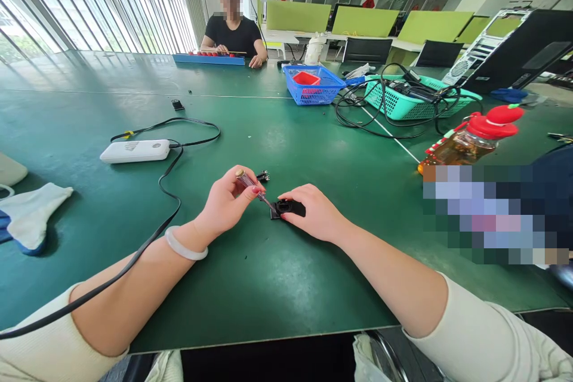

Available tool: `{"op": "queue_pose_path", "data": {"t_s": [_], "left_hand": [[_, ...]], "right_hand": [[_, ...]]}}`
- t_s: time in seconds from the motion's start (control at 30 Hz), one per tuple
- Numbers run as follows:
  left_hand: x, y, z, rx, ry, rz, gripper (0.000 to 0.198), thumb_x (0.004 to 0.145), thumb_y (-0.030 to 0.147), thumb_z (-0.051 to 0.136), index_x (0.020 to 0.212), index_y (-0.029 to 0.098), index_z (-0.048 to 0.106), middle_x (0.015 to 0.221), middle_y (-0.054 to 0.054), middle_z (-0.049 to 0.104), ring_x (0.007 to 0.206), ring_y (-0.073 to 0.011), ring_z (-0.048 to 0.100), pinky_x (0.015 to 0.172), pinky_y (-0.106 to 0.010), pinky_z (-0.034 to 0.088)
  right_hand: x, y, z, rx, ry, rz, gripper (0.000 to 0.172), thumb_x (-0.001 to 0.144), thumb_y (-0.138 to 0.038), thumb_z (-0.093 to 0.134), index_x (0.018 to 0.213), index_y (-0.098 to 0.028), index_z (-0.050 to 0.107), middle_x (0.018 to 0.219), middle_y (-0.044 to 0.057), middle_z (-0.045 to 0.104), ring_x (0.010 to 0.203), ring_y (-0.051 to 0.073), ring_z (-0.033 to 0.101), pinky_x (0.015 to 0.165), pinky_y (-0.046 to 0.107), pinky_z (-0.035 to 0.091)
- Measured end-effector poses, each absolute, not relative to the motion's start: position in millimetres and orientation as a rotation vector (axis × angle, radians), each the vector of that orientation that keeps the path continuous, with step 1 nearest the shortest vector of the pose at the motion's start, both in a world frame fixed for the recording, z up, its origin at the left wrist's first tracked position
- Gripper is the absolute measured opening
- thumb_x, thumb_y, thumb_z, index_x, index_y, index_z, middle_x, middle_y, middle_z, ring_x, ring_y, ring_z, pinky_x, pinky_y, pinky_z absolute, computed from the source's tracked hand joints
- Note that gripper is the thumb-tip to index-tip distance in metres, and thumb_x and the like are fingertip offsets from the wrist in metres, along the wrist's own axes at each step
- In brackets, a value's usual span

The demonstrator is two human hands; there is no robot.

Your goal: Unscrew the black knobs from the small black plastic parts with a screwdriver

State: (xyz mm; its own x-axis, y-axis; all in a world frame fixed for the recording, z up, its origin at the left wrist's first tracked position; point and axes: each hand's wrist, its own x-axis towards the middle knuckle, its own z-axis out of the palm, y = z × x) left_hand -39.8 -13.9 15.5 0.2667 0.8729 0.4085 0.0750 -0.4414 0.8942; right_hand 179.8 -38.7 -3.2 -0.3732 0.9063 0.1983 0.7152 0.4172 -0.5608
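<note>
My left hand [230, 200] is closed round the handle of a small screwdriver [249, 182], whose shaft slants down to the right. Its tip meets the left part of a small black device [289, 208] on the green table. The fingers of my right hand [313, 212] pinch that device from the right and hide part of it. Just behind my left fingertips lies a small dark metallic piece [263, 176], too small to name.
A white power strip [136, 151] with a black cable lies left; the cable crosses my left forearm. Farther back stand a blue basket [313, 92] and a green basket [403, 108] with cables. A red-capped bottle [465, 140] is right. A person [233, 33] sits across the table.
</note>
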Motion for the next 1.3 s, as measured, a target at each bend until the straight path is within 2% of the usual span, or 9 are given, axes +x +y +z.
{"op": "queue_pose_path", "data": {"t_s": [0.17,0.37,0.5,0.6,0.8,1.1,1.3], "left_hand": [[-39.5,-14.5,16.8,1.818,1.159,1.253,0.026,0.073,0.036,0.076,0.077,0.021,0.055,0.07,0.0,0.066,0.065,-0.0168,0.065,0.066,-0.031,0.055],[-40.3,-11.1,14.7,1.797,1.278,1.225,0.033,0.072,0.039,0.078,0.071,0.022,0.05,0.061,0.003,0.06,0.057,-0.0144,0.058,0.055,-0.027,0.048],[-44.5,-14.4,14.9,1.874,0.9,1.193,0.023,0.081,0.038,0.072,0.084,0.02,0.057,0.079,-0.004,0.069,0.073,-0.0181,0.067,0.068,-0.031,0.055],[-46.9,-19.0,15.9,1.98,0.707,1.209,0.021,0.086,0.038,0.068,0.088,0.019,0.06,0.083,-0.007,0.071,0.076,-0.0186,0.067,0.072,-0.032,0.055],[-44.8,-13.2,14.0,1.746,0.847,1.507,0.032,0.084,0.049,0.069,0.093,0.021,0.057,0.081,-0.005,0.069,0.076,-0.0182,0.067,0.074,-0.033,0.055],[-38.2,-16.9,18.0,1.814,0.918,1.276,0.029,0.083,0.045,0.07,0.095,0.021,0.058,0.086,-0.006,0.072,0.083,-0.021,0.07,0.081,-0.038,0.057],[-38.1,-5.7,15.3,1.552,0.987,1.216,0.036,0.078,0.049,0.074,0.092,0.019,0.059,0.086,-0.007,0.073,0.085,-0.0218,0.07,0.081,-0.04,0.057]], "right_hand": [[180.1,-39.4,-3.3,-1.367,-2.201,0.542,0.031,0.082,-0.027,0.072,0.113,-0.022,0.071,0.109,0.006,0.073,0.109,0.027,0.059,0.1,0.048,0.048],[180.2,-39.7,-4.6,-1.351,-2.202,0.545,0.031,0.083,-0.027,0.072,0.113,-0.021,0.07,0.111,0.006,0.073,0.109,0.026,0.058,0.101,0.047,0.048],[180.8,-38.0,-5.0,-1.361,-2.201,0.551,0.03,0.082,-0.027,0.072,0.112,-0.021,0.07,0.11,0.006,0.073,0.108,0.026,0.059,0.1,0.047,0.048],[181.3,-36.8,-4.9,-1.378,-2.199,0.543,0.031,0.082,-0.026,0.073,0.112,-0.022,0.07,0.109,0.007,0.073,0.108,0.025,0.06,0.1,0.047,0.048],[181.4,-37.9,-3.1,-1.381,-2.207,0.555,0.03,0.083,-0.028,0.072,0.113,-0.022,0.07,0.11,0.006,0.073,0.11,0.026,0.059,0.1,0.048,0.047],[181.2,-37.9,-4.3,-1.371,-2.208,0.544,0.032,0.083,-0.027,0.073,0.114,-0.022,0.07,0.11,0.007,0.073,0.11,0.025,0.059,0.101,0.047,0.047],[181.1,-36.9,-5.5,-1.359,-2.202,0.559,0.032,0.084,-0.03,0.072,0.115,-0.022,0.071,0.11,0.007,0.074,0.107,0.026,0.059,0.098,0.047,0.048]]}}
